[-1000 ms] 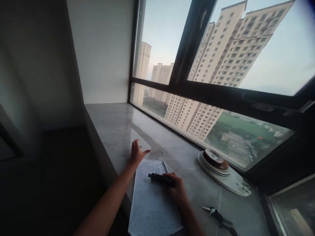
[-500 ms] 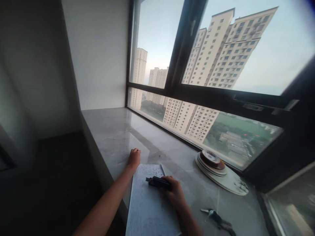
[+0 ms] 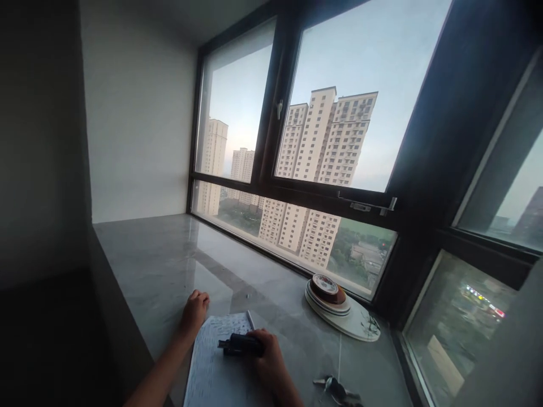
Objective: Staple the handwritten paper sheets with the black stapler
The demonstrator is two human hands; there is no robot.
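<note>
My right hand (image 3: 268, 351) is wrapped round a black stapler (image 3: 240, 345), whose narrow front end points left over a sheaf of paper (image 3: 214, 370) covered in writing. The paper lies on the grey stone windowsill (image 3: 144, 271) and runs out of the bottom of the view. Just beyond the sheet's upper left corner, my left hand (image 3: 195, 308) rests with curled fingers. Whatever those fingers hold, if anything, is hidden.
Keys (image 3: 333, 389) lie on the sill to the right of my right hand. Stacked plates (image 3: 326, 297) stand on an oval white board (image 3: 360, 325) by the window. A tiny object (image 3: 248, 295) lies past the paper. The sill's front edge (image 3: 127, 316) drops away on the left.
My view has tilted up and turned right, so the sill, the paper and both hands appear lower and further left. Both hands keep nearly the same pose over the paper.
</note>
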